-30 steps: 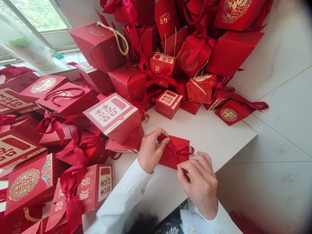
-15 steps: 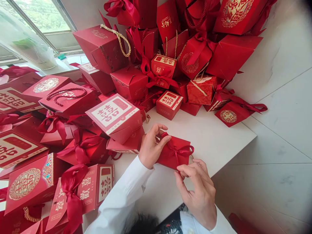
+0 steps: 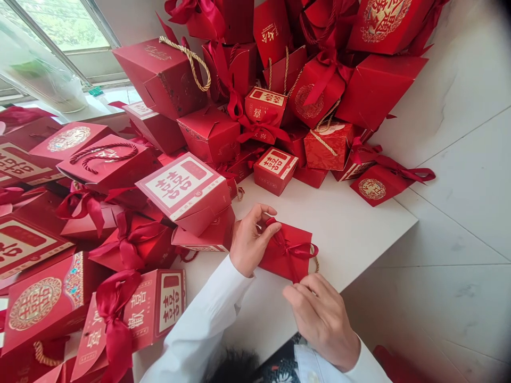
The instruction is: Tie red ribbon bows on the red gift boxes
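Note:
A small red gift box (image 3: 297, 234) lies on the white table before me, with a red ribbon (image 3: 288, 248) tied in a bow across its top. At the box's left end, my left hand (image 3: 252, 239) pinches a loop of that ribbon between thumb and fingers. Nearer to me, my right hand (image 3: 323, 316) is closed around a ribbon tail that runs from the knot toward the front. A second loop of the bow sticks out past the right edge of the box. Beside it shows a bit of gold cord (image 3: 316, 261).
Red gift boxes are piled at the back and left, among them a large box (image 3: 183, 189) close to my left hand and a small box (image 3: 275, 170) behind. A ribboned box (image 3: 373, 187) sits near the right table edge (image 3: 379, 255). A window (image 3: 75, 26) is at upper left.
My right hand has closed its fingers on the ribbon tail and draws it toward me. The right bow loop looks narrower. My left hand keeps its place.

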A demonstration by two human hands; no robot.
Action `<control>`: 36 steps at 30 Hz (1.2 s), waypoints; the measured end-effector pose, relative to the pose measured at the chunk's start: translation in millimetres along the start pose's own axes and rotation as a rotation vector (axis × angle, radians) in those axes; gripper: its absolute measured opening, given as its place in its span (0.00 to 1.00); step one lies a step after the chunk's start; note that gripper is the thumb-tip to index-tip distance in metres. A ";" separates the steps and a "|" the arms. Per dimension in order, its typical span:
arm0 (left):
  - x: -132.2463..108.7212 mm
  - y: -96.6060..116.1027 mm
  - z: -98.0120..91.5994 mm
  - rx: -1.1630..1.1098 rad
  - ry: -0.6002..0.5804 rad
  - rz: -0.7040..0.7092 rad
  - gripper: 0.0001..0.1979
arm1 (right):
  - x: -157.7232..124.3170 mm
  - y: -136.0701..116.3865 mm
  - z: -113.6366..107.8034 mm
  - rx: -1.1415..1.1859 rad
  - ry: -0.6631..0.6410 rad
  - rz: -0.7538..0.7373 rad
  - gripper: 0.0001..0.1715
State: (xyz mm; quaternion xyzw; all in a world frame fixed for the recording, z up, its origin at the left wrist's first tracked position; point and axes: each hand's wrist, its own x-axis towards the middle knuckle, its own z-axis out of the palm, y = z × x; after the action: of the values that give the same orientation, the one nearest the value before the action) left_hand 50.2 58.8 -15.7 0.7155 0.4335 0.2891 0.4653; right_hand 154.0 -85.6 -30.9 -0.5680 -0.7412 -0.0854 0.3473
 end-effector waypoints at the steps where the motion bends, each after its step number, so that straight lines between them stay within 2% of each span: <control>1: -0.1 -0.1 0.4 0.000 0.001 -0.001 0.07 | 0.0 0.6 1.0 -0.003 -0.010 -0.001 0.13; 8: -0.4 1.6 -2.0 -0.013 -0.002 0.000 0.12 | 0.2 -0.5 -3.8 0.052 -0.103 -0.089 0.11; 10: -1.2 2.9 -3.5 -0.022 -0.015 -0.006 0.13 | 3.0 -1.1 -10.5 0.174 -0.048 -0.064 0.08; 12: -3.7 4.6 -5.2 -0.024 -0.024 -0.015 0.15 | 7.4 2.2 -17.2 0.265 0.074 0.063 0.07; 14: -8.3 6.0 -7.0 -0.028 -0.010 -0.018 0.16 | 12.4 10.5 -22.3 0.240 0.156 0.270 0.09; 16: -14.1 6.4 -8.6 -0.032 0.025 -0.016 0.18 | 16.9 22.2 -24.8 0.167 0.133 0.443 0.12; 18: -19.6 5.4 -9.7 -0.036 0.048 -0.020 0.19 | 19.9 33.5 -25.5 0.155 0.055 0.515 0.14; 20: -22.9 3.6 -10.2 -0.044 0.055 -0.034 0.18 | 21.8 41.3 -25.3 0.192 0.007 0.525 0.14; 26: -16.9 -0.2 -11.8 -0.135 0.011 -0.071 0.12 | 31.1 48.4 -22.2 0.197 0.015 0.462 0.09; 31: -9.7 3.2 -12.4 -0.215 0.010 -0.097 0.11 | 43.7 54.5 -18.8 0.165 -0.124 0.334 0.11; 34: -15.1 4.5 -11.9 -0.135 0.036 -0.040 0.13 | 44.3 57.5 -20.5 0.186 -0.179 0.280 0.11; 36: -24.1 4.7 -11.7 0.019 0.122 0.037 0.15 | 40.9 59.7 -22.9 0.194 -0.201 0.268 0.11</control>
State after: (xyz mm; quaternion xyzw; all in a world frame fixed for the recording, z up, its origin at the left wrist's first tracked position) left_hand 31.4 41.3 -6.9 0.7090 0.4504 0.3365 0.4258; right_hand 212.7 -45.2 -4.8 -0.6314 -0.6946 0.0906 0.3326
